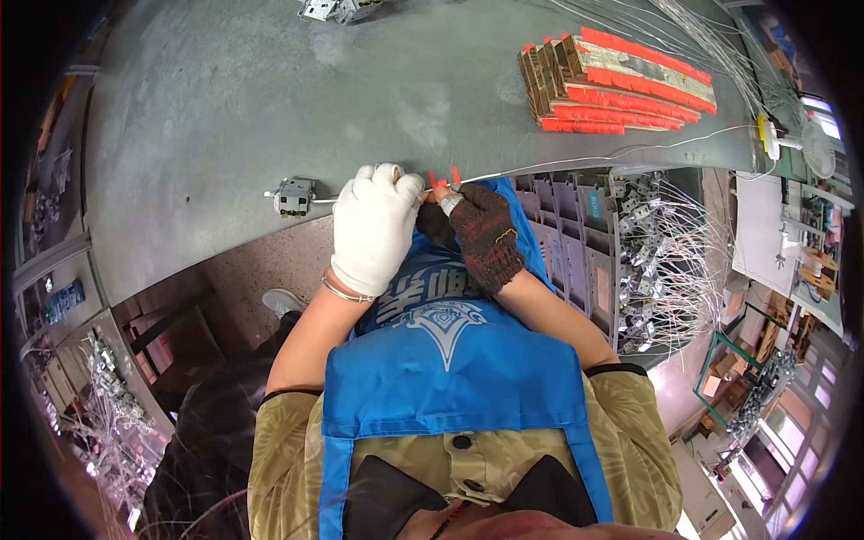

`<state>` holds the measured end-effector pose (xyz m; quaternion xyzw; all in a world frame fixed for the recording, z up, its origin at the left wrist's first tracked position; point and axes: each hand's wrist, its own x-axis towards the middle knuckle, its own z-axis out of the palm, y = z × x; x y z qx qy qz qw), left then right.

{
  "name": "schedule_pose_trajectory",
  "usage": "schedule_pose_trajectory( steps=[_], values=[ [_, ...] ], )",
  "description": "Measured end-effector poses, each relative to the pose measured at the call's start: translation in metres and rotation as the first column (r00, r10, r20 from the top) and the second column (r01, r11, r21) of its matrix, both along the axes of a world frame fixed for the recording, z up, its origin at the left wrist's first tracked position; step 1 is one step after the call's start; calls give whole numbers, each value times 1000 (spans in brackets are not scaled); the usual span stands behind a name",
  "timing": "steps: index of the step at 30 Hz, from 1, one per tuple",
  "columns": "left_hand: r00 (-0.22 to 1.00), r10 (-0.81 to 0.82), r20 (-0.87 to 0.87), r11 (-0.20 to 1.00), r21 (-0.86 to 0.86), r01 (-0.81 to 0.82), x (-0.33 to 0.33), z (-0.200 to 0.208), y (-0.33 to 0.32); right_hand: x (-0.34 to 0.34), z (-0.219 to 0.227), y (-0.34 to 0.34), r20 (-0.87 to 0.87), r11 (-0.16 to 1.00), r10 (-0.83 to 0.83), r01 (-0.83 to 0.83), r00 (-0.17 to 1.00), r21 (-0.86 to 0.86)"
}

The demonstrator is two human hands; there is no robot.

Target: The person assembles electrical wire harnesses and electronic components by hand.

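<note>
A thin white cable (558, 163) runs along the front edge of the grey table, from a small metal lock-like part (294, 196) off to the right. My left hand (371, 225), in a white glove, is closed around the cable just right of that part. Close beside it, my right hand (486, 229), in a dark knitted glove with bare fingertips, pinches at the same cable. Short strips of red tape (455, 174) stick up at my right fingertips, and a whitish wrap circles one finger. The exact grip between both hands is partly hidden.
Red-edged wooden strips (630, 85) lie stacked at the table's far right, near a bundle of white cables (702, 36). Another metal part (337, 9) sits at the far edge. Right of me, a rack (576, 247) stands beside many metal parts with trailing cables (652, 261).
</note>
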<state>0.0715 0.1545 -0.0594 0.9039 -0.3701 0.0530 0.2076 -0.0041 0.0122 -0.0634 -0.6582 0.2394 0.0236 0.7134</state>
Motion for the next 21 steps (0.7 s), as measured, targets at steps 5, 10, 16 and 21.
schedule_pose_trajectory(
  steps=[5, 10, 16, 21],
  values=[
    [997, -14, 73, 998, -59, 19, 1, -5, 0, 1, -5, 6, -65, 993, -84, 89, 994, 77],
    [999, -42, 32, 999, -9, 43, 3, 2, -1, -9, -10, 5, -122, 959, -70, 100, 990, 264],
    [989, -128, -75, 989, -85, 121, 9, 9, 5, -41, -25, -44, -280, 685, -45, 234, 959, 690],
    [934, -306, -186, 950, -127, 286, 20, 23, 22, -78, -15, -154, 161, 545, -162, -48, 974, 837]
  ],
)
